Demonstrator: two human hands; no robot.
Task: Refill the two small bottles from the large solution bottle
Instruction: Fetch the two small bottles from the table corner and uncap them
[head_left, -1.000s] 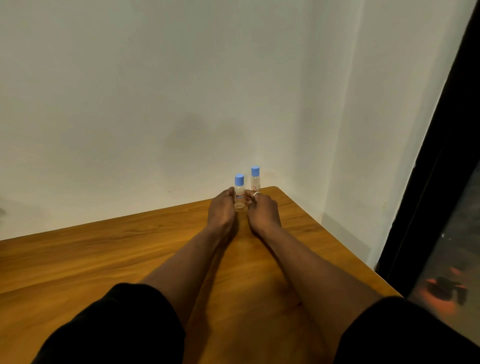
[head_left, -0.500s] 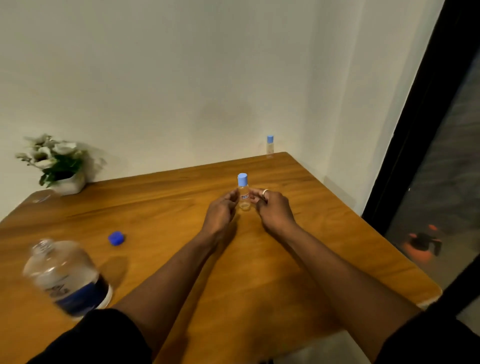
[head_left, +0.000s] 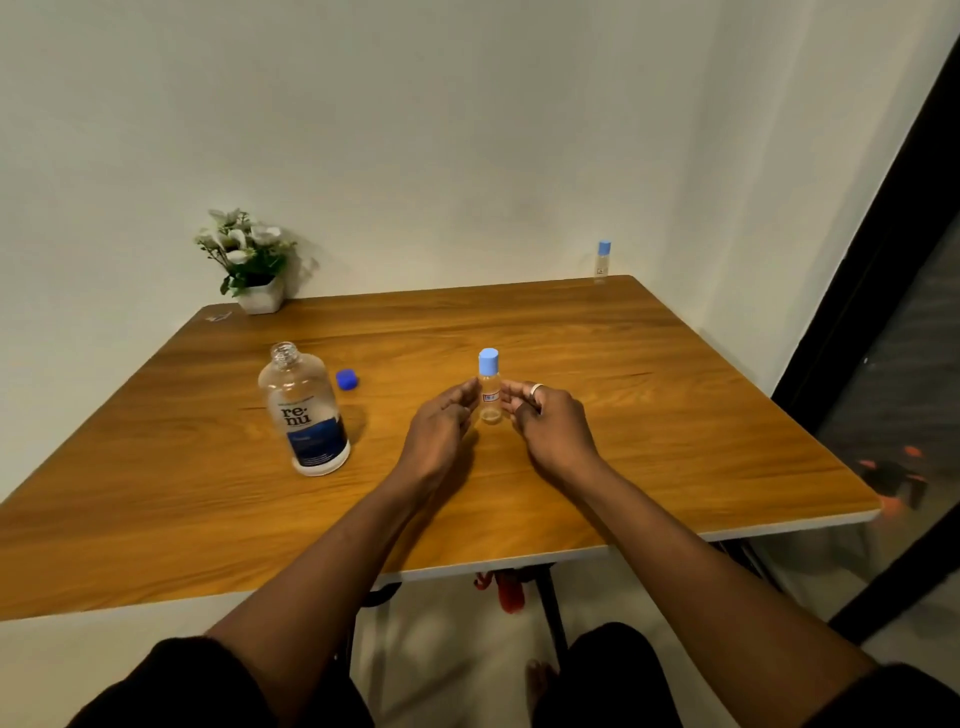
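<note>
So, the small bottle (head_left: 490, 387) stands upright mid-way across the table (head_left: 675, 415); it's clear, with a light blue cap and a little red label, and looks nearly empty; left hand (head_left: 441, 431) sits at its left side, fingers almost straight and relaxed; right hand (head_left: 553, 423) flanks the other side with fingers curled, can't tell if it's actually gripping; second small bottle (head_left: 601, 261) is off at the far right corner; large solution bottle (head_left: 304, 410) stands uncapped to the left, dark blue cap (head_left: 347, 379) just beside it; flower pot (head_left: 249, 260) at the back.
</note>
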